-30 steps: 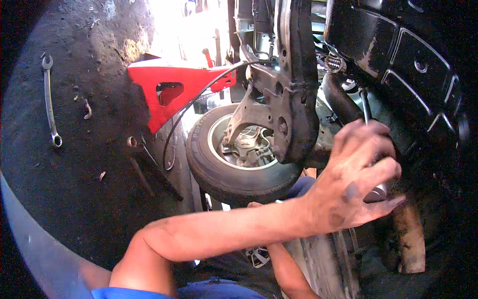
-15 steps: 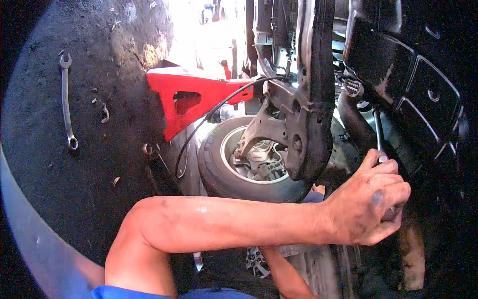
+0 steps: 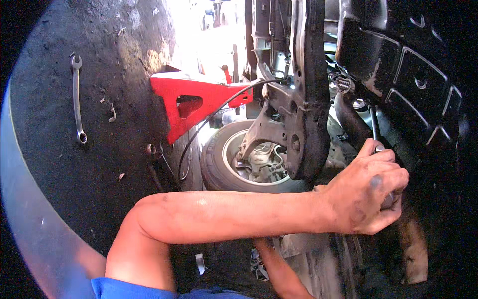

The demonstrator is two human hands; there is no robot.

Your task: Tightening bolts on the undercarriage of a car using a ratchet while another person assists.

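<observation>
My left hand (image 3: pixel 368 192) reaches across to the right, its forearm spanning the picture. Its fingers are wrapped round a metal tool (image 3: pixel 380 148); the fist hides most of it, so I cannot tell its kind. Just above the fist, a slim steel shaft (image 3: pixel 374 122) runs up beside a dark tube (image 3: pixel 352 117); whether it joins the tool is unclear. My right forearm rises from the lower edge, and its hand is hidden behind my left forearm. Close to the left hand hangs a dark metal suspension beam (image 3: pixel 311 134) with a control arm (image 3: pixel 261 132).
A wheel (image 3: pixel 211 154) stands behind the beam. A red metal bracket (image 3: pixel 167 94) and a black cable (image 3: pixel 199 132) are left of it. On the dark surface at the left lies a combination wrench (image 3: pixel 76 102). Black panels (image 3: pixel 420 74) close off the right side.
The whole view has shifted slightly, so the wrench and bracket appear farther right and the black panels farther left. My left hand keeps its grip and sits slightly higher in the picture.
</observation>
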